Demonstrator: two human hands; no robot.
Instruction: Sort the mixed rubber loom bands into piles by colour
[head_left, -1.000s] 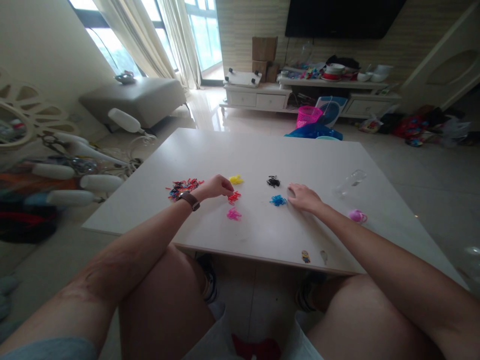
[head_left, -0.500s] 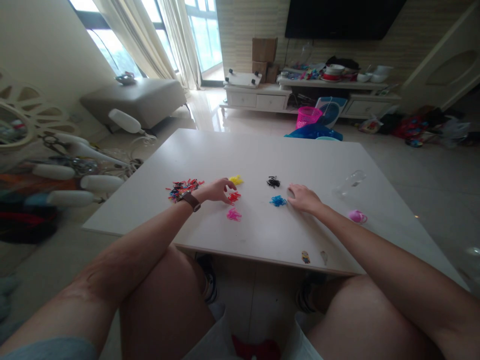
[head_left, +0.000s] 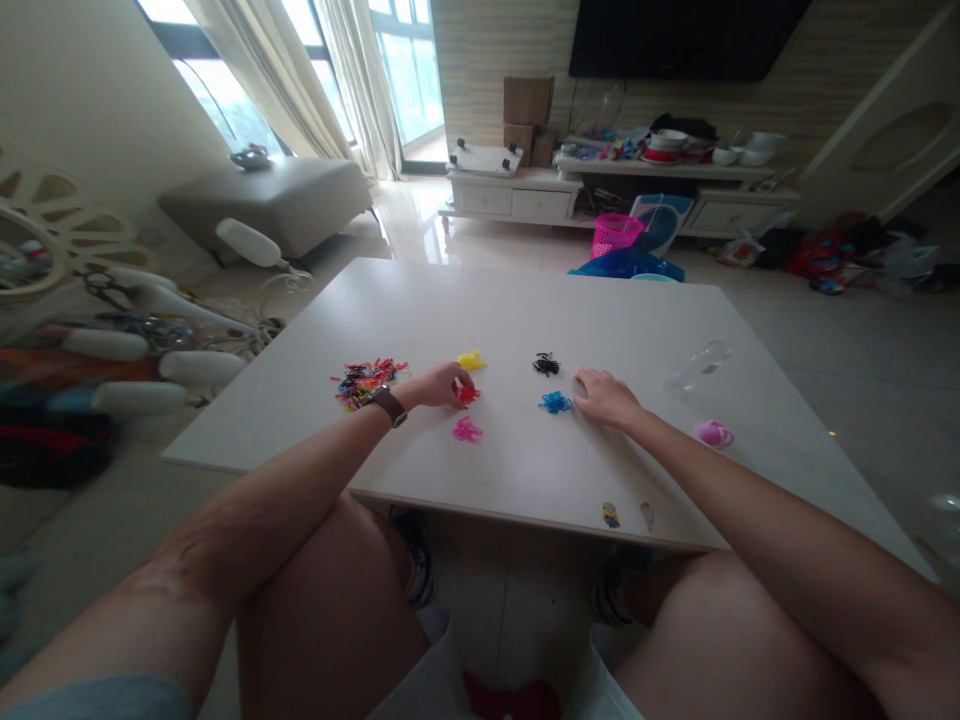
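Note:
My left hand [head_left: 444,384], with a watch at the wrist, has its thumb and fingers closed around a small pile of red plastic pieces [head_left: 469,396] on the table. Just beyond it lies a yellow pile [head_left: 472,360], and a pink pile [head_left: 468,430] is on the near side. Under and behind the left wrist spreads a larger heap of mixed-colour pieces [head_left: 366,378]. My right hand [head_left: 606,397] rests on the tabletop, fingers loosely bent and apart, holding nothing. Beside its fingertips is a blue pile [head_left: 555,402], with a black pile [head_left: 547,364] farther back.
On the right of the white table [head_left: 525,300] lie a clear plastic bottle [head_left: 703,368] and a pink-purple lid-like object [head_left: 715,433]. Two small stickers, one a yellow cartoon figure [head_left: 611,515], are near the front edge. A blue item [head_left: 626,264] stands behind the far edge.
The fingers of my left hand have drawn in around the red pile, which is slightly more gathered. My right hand has stayed in place.

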